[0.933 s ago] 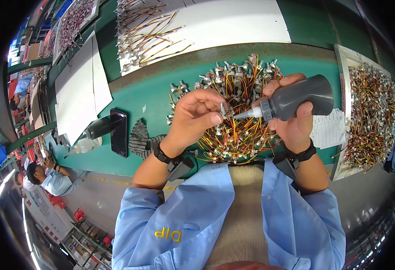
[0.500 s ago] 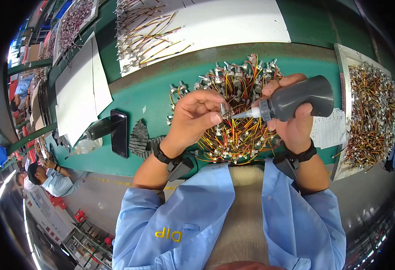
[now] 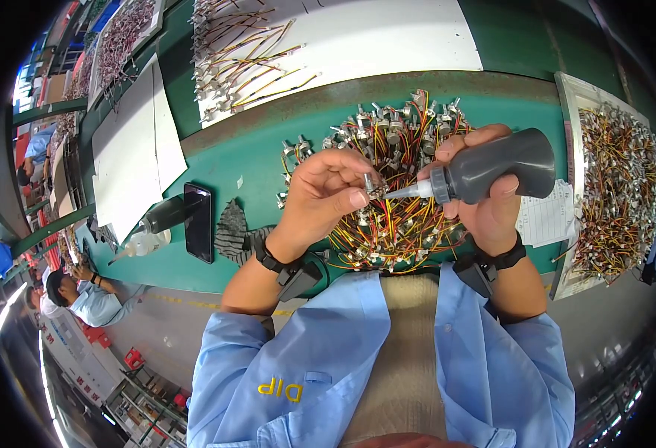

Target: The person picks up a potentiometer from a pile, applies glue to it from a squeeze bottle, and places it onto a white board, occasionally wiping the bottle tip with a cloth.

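Between the thumb and fingers of my left hand [image 3: 326, 193] is a small potentiometer [image 3: 371, 184] with a metal shaft pointing up. My right hand [image 3: 488, 201] grips a dark grey squeeze bottle [image 3: 503, 164], tipped sideways. Its pale tapered nozzle [image 3: 410, 191] points left, the tip at or very close to the potentiometer; whether they touch I cannot tell. Beneath both hands spreads a large heap of wired potentiometers [image 3: 395, 243] with red, yellow and black leads, partly hidden by my hands.
A phone [image 3: 199, 222], a striped cloth [image 3: 232, 231] and another dark bottle [image 3: 165, 214] lie at left on the green table [image 3: 223, 160]. At right stand a filled tray [image 3: 567, 112] and a written sheet [image 3: 544, 216]. Wired parts rest on a white board [image 3: 387, 37] behind; a co-worker [image 3: 92, 295] sits far left.
The bottle in my right hand has shifted very slightly, and the potentiometer in my left fingers has tilted a little. Otherwise the scene is the same.
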Available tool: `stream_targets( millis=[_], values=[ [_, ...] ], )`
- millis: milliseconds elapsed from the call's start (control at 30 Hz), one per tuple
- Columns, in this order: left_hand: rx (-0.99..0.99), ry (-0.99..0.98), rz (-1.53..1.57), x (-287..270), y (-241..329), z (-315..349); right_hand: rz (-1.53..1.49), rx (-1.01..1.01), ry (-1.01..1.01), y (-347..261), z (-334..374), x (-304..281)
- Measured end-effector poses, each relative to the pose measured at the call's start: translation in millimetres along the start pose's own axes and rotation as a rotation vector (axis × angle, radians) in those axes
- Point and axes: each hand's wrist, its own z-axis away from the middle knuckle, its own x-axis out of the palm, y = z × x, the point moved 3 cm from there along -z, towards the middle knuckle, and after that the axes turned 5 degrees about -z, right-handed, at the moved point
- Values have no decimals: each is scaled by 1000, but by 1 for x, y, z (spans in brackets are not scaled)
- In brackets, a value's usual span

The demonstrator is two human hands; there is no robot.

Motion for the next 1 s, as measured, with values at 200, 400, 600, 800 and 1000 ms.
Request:
stream_targets(
  millis=[200, 400, 600, 800, 1000],
  values=[
    [34, -27, 93, -1, 0, -1, 4, -2, 13, -1, -1, 1],
    [40, -31, 98, -2, -1, -1, 27, -24, 5, 0, -1, 1],
    [28, -26, 112, -1, -1, 0, 24, -26, 10, -2, 0, 1],
    [45, -56, 114, -1, -2, -2, 9, -32, 21, -2, -1, 1],
    [40, -66, 127, -2, 1, -3, 45, 15, 14, -2, -2, 0]
  ],
)
